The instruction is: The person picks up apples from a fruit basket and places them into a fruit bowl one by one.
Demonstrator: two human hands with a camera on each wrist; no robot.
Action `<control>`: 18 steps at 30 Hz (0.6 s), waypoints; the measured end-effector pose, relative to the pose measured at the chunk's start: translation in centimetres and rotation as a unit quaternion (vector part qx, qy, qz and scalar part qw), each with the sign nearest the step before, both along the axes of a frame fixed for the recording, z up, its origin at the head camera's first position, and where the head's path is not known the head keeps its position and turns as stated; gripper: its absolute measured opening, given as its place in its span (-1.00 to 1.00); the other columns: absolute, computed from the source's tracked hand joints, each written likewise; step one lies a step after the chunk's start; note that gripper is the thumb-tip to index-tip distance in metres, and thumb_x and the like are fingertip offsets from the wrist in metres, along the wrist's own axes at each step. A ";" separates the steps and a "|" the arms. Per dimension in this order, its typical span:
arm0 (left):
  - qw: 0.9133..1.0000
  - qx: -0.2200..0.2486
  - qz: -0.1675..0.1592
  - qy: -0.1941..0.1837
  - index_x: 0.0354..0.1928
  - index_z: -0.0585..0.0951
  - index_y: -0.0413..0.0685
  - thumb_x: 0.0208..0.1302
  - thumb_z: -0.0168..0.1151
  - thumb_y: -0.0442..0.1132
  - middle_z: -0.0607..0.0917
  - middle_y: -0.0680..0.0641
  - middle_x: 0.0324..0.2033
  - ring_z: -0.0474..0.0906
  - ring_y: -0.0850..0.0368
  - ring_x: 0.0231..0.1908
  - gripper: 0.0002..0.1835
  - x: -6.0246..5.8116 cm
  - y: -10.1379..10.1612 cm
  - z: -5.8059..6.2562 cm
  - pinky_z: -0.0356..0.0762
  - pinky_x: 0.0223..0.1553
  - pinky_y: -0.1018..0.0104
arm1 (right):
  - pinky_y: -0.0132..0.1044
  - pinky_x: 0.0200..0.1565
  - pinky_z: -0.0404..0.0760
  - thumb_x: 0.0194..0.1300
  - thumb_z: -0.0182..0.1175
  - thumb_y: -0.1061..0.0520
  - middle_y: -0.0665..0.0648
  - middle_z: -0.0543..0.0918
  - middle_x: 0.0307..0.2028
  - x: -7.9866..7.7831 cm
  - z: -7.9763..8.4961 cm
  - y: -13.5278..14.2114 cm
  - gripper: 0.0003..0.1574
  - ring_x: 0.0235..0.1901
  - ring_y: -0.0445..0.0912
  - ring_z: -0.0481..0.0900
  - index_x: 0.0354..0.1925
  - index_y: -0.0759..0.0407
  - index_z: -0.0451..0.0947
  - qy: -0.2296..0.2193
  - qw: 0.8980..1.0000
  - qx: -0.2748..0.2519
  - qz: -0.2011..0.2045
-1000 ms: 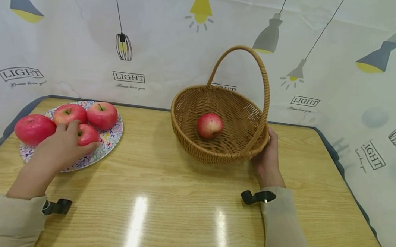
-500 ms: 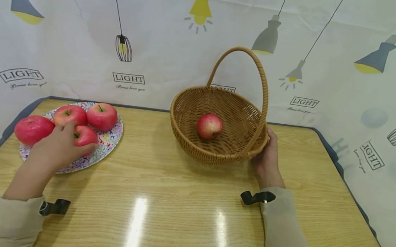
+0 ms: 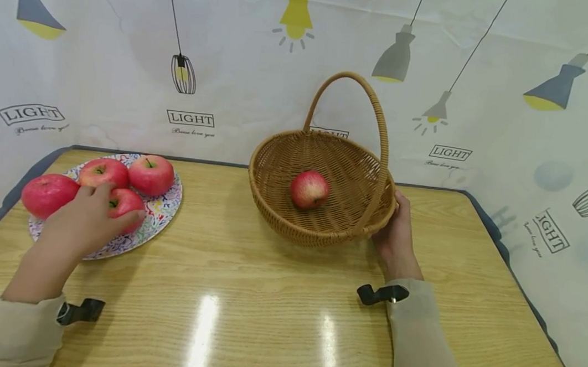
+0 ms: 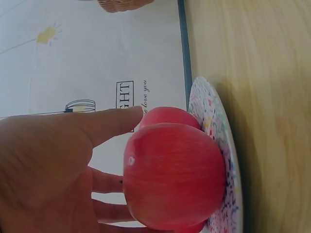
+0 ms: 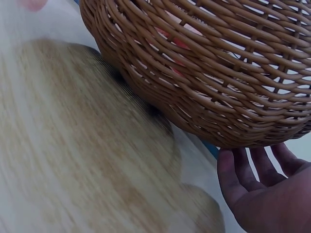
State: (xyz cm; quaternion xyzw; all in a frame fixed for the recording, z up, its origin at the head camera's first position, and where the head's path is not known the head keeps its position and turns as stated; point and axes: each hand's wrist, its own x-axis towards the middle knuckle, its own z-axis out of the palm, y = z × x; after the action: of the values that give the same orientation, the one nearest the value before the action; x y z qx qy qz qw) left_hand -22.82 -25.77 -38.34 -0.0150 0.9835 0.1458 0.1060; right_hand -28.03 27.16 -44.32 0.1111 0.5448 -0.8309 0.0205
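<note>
My left hand (image 3: 80,216) reaches over a speckled plate (image 3: 170,202) at the left. Its fingers and thumb lie round a red apple (image 3: 125,205) on the plate's near part. In the left wrist view, the thumb runs above this apple (image 4: 175,177) and the fingers pass behind it. More apples (image 3: 151,175) lie beside it on the plate. Farther right stands a wicker basket (image 3: 316,237) with an arched handle, and one apple (image 3: 310,190) rests inside. My right hand (image 3: 396,236) touches the basket's right end; in the right wrist view its extended fingers (image 5: 238,179) meet the weave from below.
The wooden table (image 3: 257,314) reaches back to a white sheet (image 3: 230,64) printed with lamps. Wrist-worn black mounts (image 3: 383,293) sit on both sleeves.
The left hand and the apple under it have shifted slightly left. Over the last half second the basket's handle has leaned left while the right hand stays at its end.
</note>
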 end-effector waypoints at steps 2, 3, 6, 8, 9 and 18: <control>1.000 -0.001 0.000 0.009 0.48 0.00 -0.45 0.29 0.06 0.46 0.19 -0.61 0.29 0.46 -0.56 0.01 0.17 0.2 0.1 0.2 0.56 -0.29 -0.38 | -0.08 0.57 -0.07 0.36 -0.05 -0.47 -0.09 0.35 0.44 0.0 0.1 -0.1 -0.26 0.45 -0.15 0.21 0.36 -0.23 0.39 0.007 1.000 0.000 0.005; 1.000 -0.002 0.001 0.014 0.48 0.01 -0.45 0.29 0.07 0.44 0.17 -0.61 0.29 0.48 -0.55 -0.03 0.16 0.2 0.1 0.3 0.57 -0.32 -0.35 | -0.07 0.57 -0.07 0.36 -0.05 -0.46 -0.08 0.34 0.44 0.0 0.2 -0.2 -0.27 0.46 -0.14 0.20 0.35 -0.22 0.40 0.010 1.000 -0.005 0.006; 1.000 -0.005 0.002 0.027 0.47 0.04 -0.45 0.33 0.09 0.38 0.14 -0.63 0.28 0.53 -0.51 -0.10 0.10 0.5 0.3 0.7 0.58 -0.41 -0.26 | -0.07 0.57 -0.09 0.38 -0.07 -0.42 -0.03 0.28 0.48 0.1 0.4 -0.4 -0.32 0.48 -0.11 0.15 0.31 -0.19 0.40 0.017 1.000 -0.014 0.012; 0.999 -0.007 0.004 0.034 0.45 0.06 -0.45 0.35 0.08 0.35 0.15 -0.63 0.28 0.54 -0.49 -0.12 0.06 0.6 0.4 0.9 0.59 -0.44 -0.23 | -0.08 0.57 -0.08 0.39 -0.08 -0.40 -0.01 0.26 0.50 0.1 0.5 -0.5 -0.36 0.49 -0.10 0.14 0.27 -0.18 0.42 0.017 1.000 -0.018 0.013; 0.999 -0.008 0.005 0.037 0.45 0.07 -0.45 0.36 0.08 0.35 0.15 -0.63 0.28 0.53 -0.49 -0.11 0.04 0.7 0.4 1.0 0.59 -0.43 -0.25 | -0.09 0.56 -0.06 0.39 -0.08 -0.40 0.00 0.26 0.49 0.1 0.5 -0.5 -0.38 0.49 -0.10 0.15 0.25 -0.18 0.43 0.018 1.000 -0.019 0.013; 0.999 0.011 -0.007 0.039 0.50 0.10 -0.32 0.32 0.00 0.46 0.18 -0.56 0.36 0.44 -0.55 0.09 0.08 1.5 1.7 2.5 0.57 -0.26 -0.38 | -0.18 0.47 0.08 0.41 -0.10 -0.36 -0.03 0.37 0.35 0.0 0.4 -0.6 -0.47 0.39 -0.12 0.23 0.14 -0.18 0.48 0.027 0.999 -0.027 0.013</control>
State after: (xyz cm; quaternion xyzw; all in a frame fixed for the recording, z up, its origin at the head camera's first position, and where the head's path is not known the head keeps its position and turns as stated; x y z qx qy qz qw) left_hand -21.34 -24.11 -35.82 -0.0009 0.9853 0.1564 0.0689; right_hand -28.00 26.59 -43.87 0.0811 0.5238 -0.8477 0.0191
